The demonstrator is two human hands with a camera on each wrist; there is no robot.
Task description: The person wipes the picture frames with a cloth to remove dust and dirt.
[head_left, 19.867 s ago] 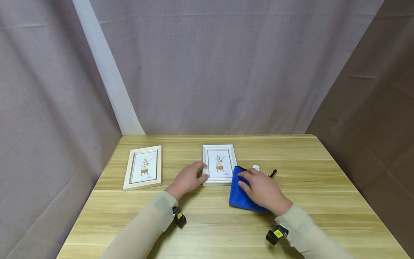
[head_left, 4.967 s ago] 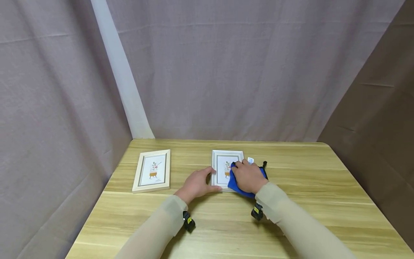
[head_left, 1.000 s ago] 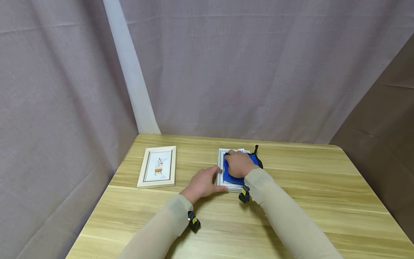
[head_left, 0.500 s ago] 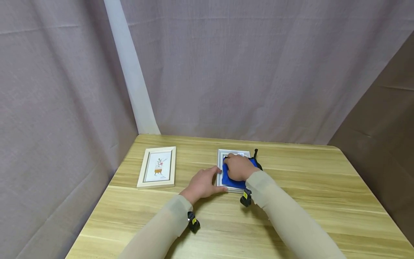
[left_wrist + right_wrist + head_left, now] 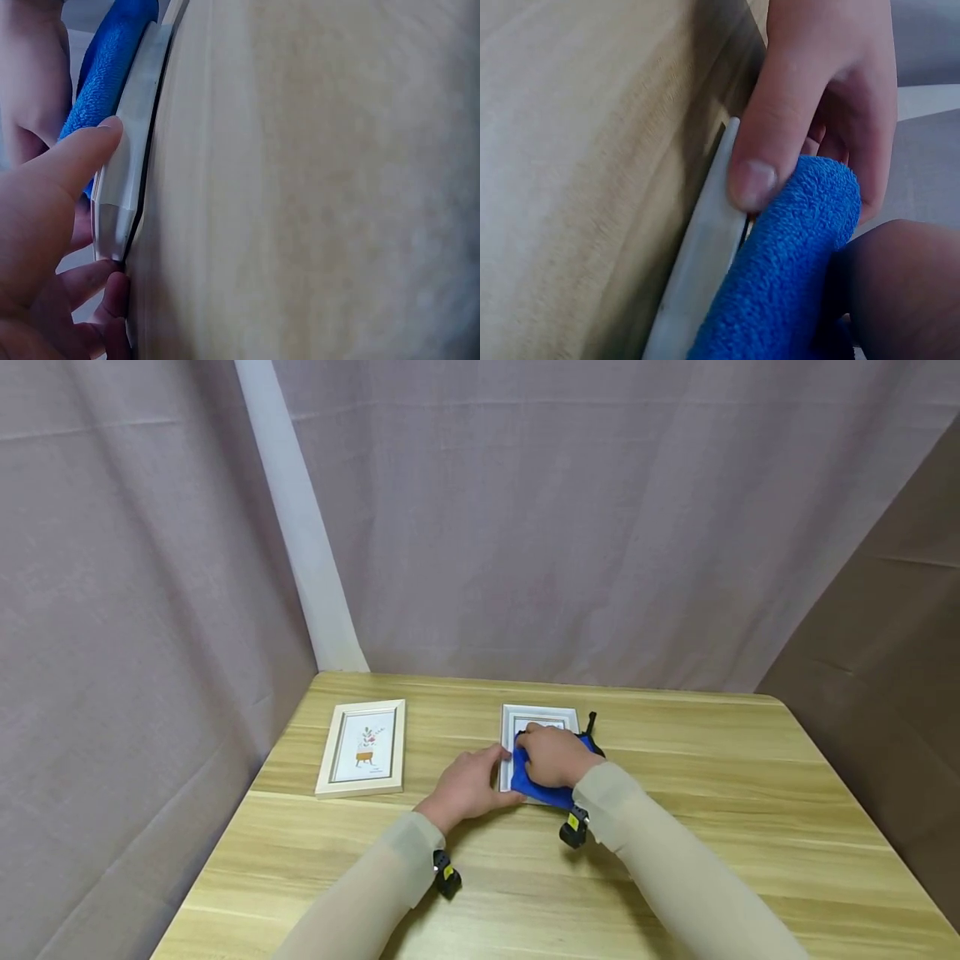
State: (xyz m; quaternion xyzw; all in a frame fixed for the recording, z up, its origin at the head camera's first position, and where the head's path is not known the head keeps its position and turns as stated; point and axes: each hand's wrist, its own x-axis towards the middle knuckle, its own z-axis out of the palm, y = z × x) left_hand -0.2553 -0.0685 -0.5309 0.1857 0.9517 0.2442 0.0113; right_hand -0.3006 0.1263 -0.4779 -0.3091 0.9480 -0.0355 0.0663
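A white picture frame (image 5: 540,710) lies flat on the table, its lower part and most of its print covered by a folded blue cloth (image 5: 538,792). My right hand (image 5: 553,755) grips this cloth with curled fingers and presses it onto the frame's face. At the frame's near left corner is my left hand (image 5: 467,785), thumb on the near edge and fingers along the left side. In the left wrist view, the thumb of that hand (image 5: 37,225) rests on the frame's rim (image 5: 133,142). The cloth looks fluffy in the right wrist view, and my right fingertips are hidden there.
A cream picture frame (image 5: 399,747) with a plant-pot print lies to the left on the wooden table (image 5: 675,827). Grey curtains (image 5: 525,527) hang behind the table's far edge. A black loop (image 5: 591,722) sticks out from the cloth's far right corner.
Over the last second my right hand and the cloth slid toward me across the white frame, uncovering its far part. Earlier the cloth lay at the frame's right. My left hand keeps its place.
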